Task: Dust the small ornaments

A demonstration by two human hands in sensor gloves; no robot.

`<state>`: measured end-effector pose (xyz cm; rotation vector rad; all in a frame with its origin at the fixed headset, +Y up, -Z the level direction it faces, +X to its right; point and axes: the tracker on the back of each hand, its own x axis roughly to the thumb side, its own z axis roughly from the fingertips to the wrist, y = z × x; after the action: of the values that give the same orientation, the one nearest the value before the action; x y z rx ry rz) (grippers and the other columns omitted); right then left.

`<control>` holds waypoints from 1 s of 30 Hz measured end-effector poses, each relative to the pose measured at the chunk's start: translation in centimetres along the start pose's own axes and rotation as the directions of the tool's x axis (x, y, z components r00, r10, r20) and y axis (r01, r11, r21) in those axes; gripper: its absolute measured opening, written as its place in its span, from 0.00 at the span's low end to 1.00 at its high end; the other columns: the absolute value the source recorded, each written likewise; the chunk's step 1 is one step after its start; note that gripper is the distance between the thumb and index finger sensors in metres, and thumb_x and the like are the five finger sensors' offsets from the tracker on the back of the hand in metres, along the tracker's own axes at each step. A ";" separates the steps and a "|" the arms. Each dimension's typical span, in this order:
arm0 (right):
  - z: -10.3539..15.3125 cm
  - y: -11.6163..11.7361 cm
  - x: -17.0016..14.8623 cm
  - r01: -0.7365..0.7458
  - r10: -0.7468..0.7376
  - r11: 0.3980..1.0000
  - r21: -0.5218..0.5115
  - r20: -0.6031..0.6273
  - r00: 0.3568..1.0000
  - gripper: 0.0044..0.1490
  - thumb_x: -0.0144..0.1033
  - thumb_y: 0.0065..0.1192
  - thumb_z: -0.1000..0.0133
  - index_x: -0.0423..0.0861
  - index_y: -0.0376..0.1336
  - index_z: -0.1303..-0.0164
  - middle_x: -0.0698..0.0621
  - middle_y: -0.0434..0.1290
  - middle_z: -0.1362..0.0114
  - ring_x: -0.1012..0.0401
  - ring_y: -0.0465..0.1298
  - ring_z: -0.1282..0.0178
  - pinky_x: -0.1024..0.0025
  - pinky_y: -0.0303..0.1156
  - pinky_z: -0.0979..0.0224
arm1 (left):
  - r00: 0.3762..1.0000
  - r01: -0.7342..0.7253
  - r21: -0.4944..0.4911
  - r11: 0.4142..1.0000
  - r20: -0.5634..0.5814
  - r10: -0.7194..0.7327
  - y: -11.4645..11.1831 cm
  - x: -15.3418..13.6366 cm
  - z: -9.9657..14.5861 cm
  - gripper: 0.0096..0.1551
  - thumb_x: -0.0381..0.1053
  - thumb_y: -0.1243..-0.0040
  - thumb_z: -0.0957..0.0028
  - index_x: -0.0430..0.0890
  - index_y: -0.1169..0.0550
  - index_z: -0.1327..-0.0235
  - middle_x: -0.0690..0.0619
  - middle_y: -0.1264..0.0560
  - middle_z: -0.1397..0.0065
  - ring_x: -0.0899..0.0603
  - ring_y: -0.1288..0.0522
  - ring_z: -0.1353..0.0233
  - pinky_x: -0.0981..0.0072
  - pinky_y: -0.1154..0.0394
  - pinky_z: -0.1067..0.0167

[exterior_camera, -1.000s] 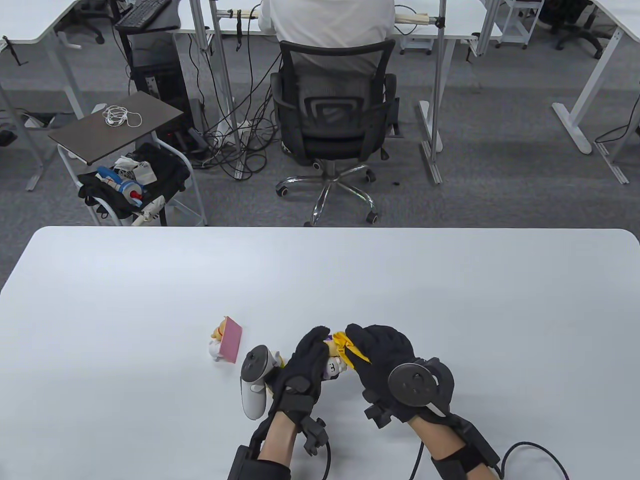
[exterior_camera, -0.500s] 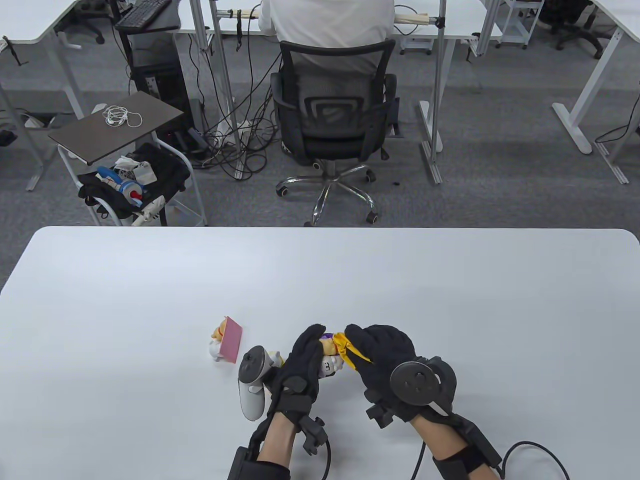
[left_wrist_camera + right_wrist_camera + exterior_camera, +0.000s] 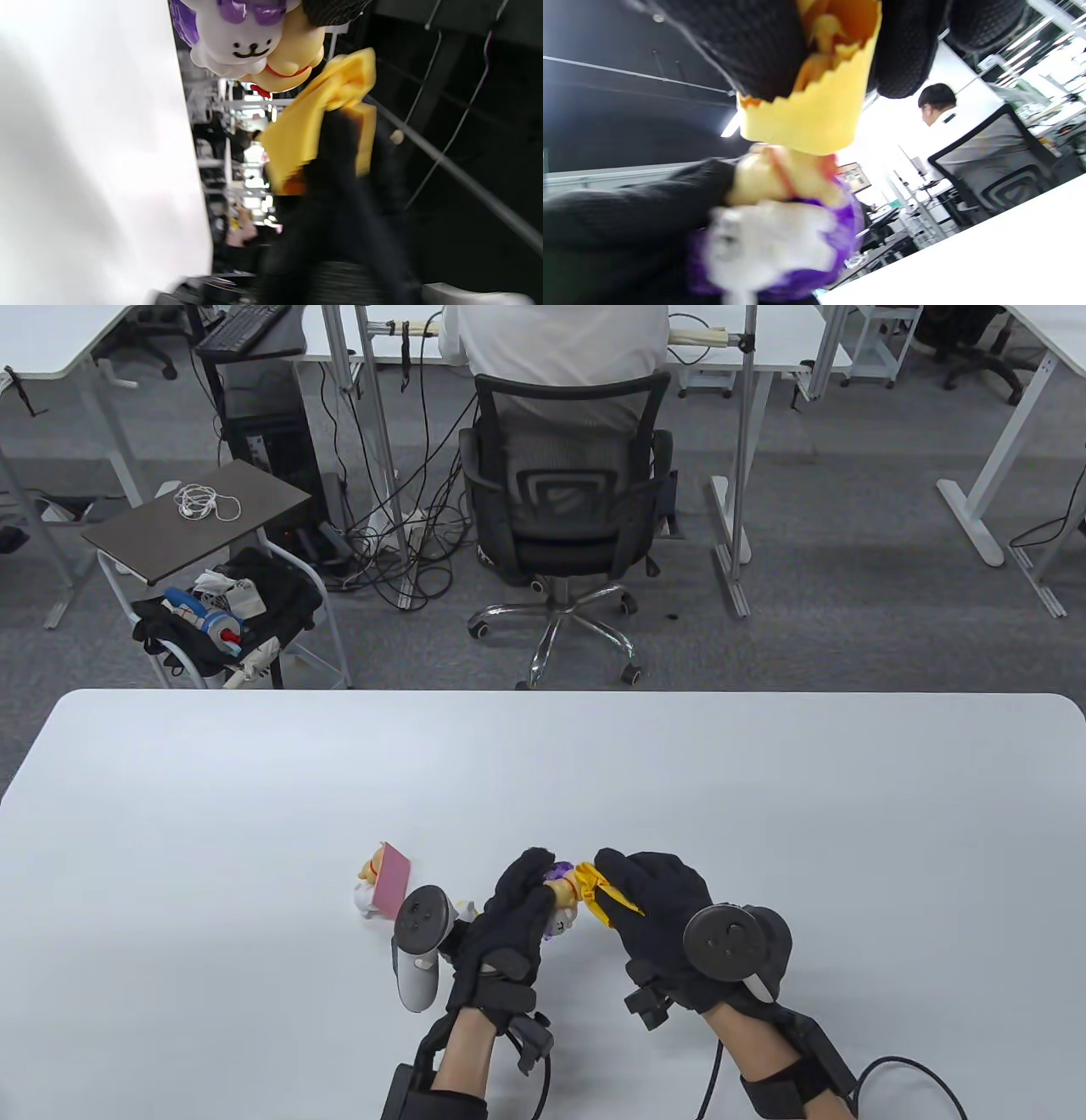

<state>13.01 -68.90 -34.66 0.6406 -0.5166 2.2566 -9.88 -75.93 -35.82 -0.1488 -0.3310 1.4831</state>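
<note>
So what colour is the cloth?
Yellow. The cloth, held in the right hand, shows best in the left wrist view.

Both gloved hands meet over one small held piece, thumbs up.

The left hand (image 3: 509, 925) curls its fingers (image 3: 522, 875) around the figurine (image 3: 560, 899) it grips; the right hand (image 3: 662, 916), just beside that grip, pinches a yellow cloth (image 3: 598, 895) against it, both wrists angled inward.
</note>
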 end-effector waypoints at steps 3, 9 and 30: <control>0.0 0.4 0.8 -0.060 0.059 0.997 0.038 0.024 0.998 0.30 0.41 0.72 0.46 0.49 0.71 0.33 0.46 0.76 0.40 0.47 0.75 0.34 0.39 0.66 0.29 | 0.997 0.073 -0.019 0.997 0.026 -0.073 -0.5 0.4 0.0 0.31 0.52 0.51 0.35 0.60 0.45 0.21 0.48 0.39 0.21 0.37 0.47 0.19 0.39 0.47 0.25; -0.7 -0.7 -2.1 0.006 0.003 0.998 0.066 -0.140 0.990 0.29 0.41 0.70 0.46 0.47 0.71 0.34 0.45 0.76 0.43 0.47 0.75 0.36 0.39 0.66 0.29 | 0.995 0.077 -0.012 0.997 0.065 -0.076 -0.3 0.9 0.2 0.30 0.49 0.47 0.37 0.59 0.41 0.23 0.47 0.36 0.23 0.35 0.43 0.20 0.41 0.42 0.26; 0.3 1.1 0.7 -0.039 0.037 0.998 0.054 0.034 0.999 0.30 0.43 0.73 0.48 0.50 0.71 0.35 0.46 0.78 0.40 0.47 0.77 0.35 0.42 0.70 0.32 | 0.849 -0.515 0.011 0.857 -0.131 0.511 -0.4 -3.0 0.4 0.34 0.54 0.56 0.32 0.50 0.54 0.21 0.46 0.41 0.22 0.36 0.44 0.21 0.47 0.38 0.27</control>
<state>11.84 -69.42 -34.23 0.7017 -0.4886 2.3065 -9.82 -78.94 -35.72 -0.3756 -0.2101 1.9917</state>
